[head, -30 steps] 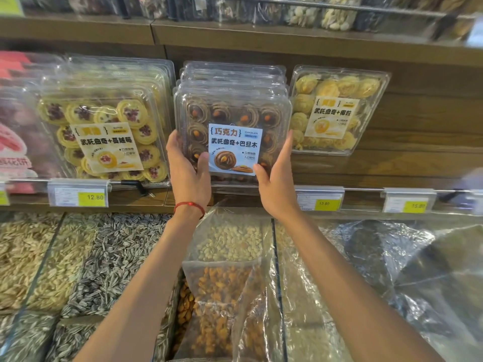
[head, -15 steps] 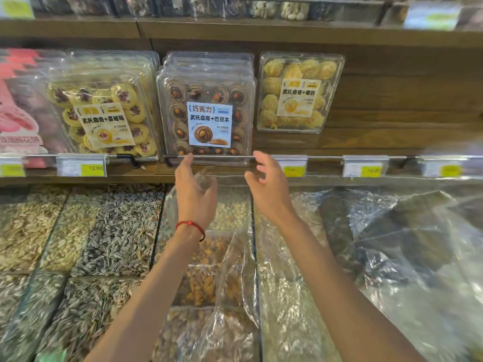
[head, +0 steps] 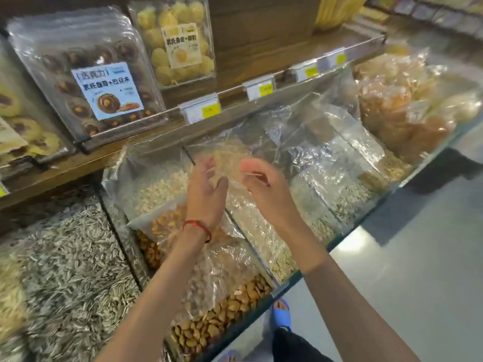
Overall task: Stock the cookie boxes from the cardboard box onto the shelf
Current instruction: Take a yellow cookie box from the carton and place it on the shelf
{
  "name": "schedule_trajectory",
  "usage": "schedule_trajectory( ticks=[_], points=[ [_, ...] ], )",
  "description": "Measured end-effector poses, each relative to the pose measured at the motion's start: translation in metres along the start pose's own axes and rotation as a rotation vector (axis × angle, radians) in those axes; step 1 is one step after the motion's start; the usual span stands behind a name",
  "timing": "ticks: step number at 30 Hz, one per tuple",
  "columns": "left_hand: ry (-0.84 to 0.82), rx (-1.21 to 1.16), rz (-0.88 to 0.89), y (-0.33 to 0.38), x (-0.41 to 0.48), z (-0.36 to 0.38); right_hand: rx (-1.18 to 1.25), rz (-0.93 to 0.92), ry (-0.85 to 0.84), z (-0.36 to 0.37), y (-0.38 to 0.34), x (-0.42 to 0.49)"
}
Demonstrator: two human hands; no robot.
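Both your hands have dropped off the chocolate cookie box [head: 104,82], which now leans upright on the shelf [head: 235,61] facing out for shoppers, and your left hand [head: 206,192] and right hand [head: 264,184] hang open and empty over the nut bins [head: 209,296], cardboard box unseen.

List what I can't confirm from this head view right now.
- Cardboard box: out of frame.
- Yellow price tags: numbers too blurred to read.
- Clear plastic chocolate cookie box: boxes stacked behind it, count unclear.
- Left edge: cookie boxes cut off.
- Both hands empty.
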State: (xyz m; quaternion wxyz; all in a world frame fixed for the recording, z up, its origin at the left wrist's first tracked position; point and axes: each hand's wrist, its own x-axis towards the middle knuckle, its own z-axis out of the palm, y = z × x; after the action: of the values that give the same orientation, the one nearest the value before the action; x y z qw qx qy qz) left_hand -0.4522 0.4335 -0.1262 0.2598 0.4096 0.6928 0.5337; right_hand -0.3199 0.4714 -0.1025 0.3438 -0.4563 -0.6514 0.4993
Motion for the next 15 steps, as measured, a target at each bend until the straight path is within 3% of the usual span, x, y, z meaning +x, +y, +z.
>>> schedule_trajectory(
  ticks=[15],
  points=[
    [-0.745,0.024,0.120,0.021,-0.202,0.128,0.186,0.358,0.740,-0.103,0.089,-0.271]
  ],
)
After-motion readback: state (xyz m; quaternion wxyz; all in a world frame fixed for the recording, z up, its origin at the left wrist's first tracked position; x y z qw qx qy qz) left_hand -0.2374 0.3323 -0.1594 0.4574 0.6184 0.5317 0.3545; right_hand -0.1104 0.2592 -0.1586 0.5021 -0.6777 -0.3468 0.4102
